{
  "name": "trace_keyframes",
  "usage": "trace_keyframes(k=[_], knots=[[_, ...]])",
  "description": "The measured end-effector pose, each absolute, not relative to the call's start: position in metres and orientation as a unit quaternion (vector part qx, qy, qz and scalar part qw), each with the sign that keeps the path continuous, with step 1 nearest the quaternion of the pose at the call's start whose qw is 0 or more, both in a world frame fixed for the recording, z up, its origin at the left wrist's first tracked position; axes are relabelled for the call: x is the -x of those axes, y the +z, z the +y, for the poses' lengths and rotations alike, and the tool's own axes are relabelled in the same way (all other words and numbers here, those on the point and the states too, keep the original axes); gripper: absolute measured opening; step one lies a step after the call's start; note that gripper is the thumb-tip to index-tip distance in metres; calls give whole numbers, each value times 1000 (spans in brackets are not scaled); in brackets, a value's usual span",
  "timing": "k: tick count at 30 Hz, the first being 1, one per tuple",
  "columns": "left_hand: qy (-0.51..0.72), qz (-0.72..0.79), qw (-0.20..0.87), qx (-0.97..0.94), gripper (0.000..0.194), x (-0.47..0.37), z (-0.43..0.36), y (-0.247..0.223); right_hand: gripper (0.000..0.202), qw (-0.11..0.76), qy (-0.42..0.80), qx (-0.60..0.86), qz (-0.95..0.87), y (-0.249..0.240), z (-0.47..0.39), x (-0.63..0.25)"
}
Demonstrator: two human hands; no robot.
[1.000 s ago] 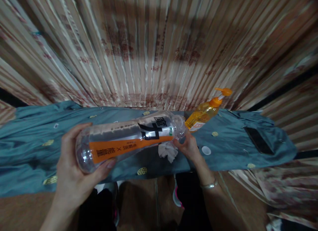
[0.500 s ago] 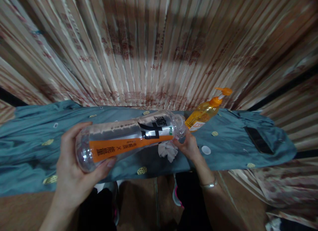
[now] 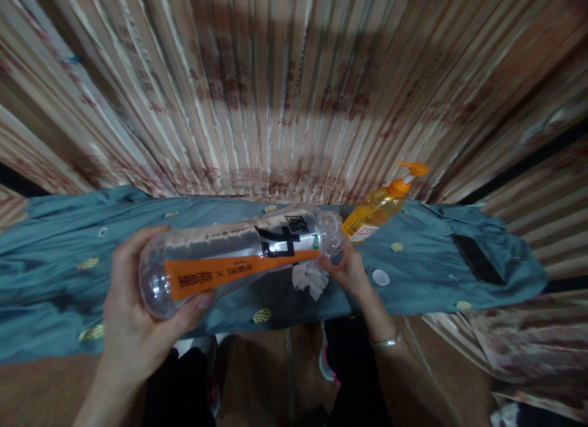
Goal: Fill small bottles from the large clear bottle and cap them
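A clear plastic bottle with an orange and silver label lies nearly level across the view, its neck to the right. My left hand is wrapped round its base end, thumb on the near side. At the neck, my right hand has its fingers closed on the bottle; some fingertips are hidden behind it. Just below the neck sits a crumpled white tissue. A pump bottle of orange liquid stands beyond my right hand.
A small white round cap lies right of my right hand. Farther right is a black phone. Both rest on a teal cloth with yellow patterns. Behind hangs a striped curtain.
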State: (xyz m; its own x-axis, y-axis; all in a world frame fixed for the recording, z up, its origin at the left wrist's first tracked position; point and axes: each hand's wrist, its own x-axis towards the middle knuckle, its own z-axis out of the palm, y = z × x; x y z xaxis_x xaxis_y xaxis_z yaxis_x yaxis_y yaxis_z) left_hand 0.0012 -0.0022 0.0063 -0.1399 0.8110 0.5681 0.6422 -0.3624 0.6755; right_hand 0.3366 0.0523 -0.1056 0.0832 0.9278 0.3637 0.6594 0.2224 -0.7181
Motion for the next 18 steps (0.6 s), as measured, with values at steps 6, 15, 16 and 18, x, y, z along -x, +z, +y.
trace_keyframes(k=[6, 15, 16, 18], knots=[[511, 560, 82, -647, 82, -3, -3, 8, 49, 418, 157, 605, -659, -104, 52, -336], [505, 571, 95, -640, 84, -2, -1, 5, 50, 418, 150, 613, -654, -107, 52, -337], [507, 570, 96, -640, 84, -2, -2, 5, 50, 418, 150, 611, -655, -107, 53, -337], [511, 567, 95, -639, 83, -2, -2, 5, 50, 418, 151, 609, -657, -107, 53, -337]])
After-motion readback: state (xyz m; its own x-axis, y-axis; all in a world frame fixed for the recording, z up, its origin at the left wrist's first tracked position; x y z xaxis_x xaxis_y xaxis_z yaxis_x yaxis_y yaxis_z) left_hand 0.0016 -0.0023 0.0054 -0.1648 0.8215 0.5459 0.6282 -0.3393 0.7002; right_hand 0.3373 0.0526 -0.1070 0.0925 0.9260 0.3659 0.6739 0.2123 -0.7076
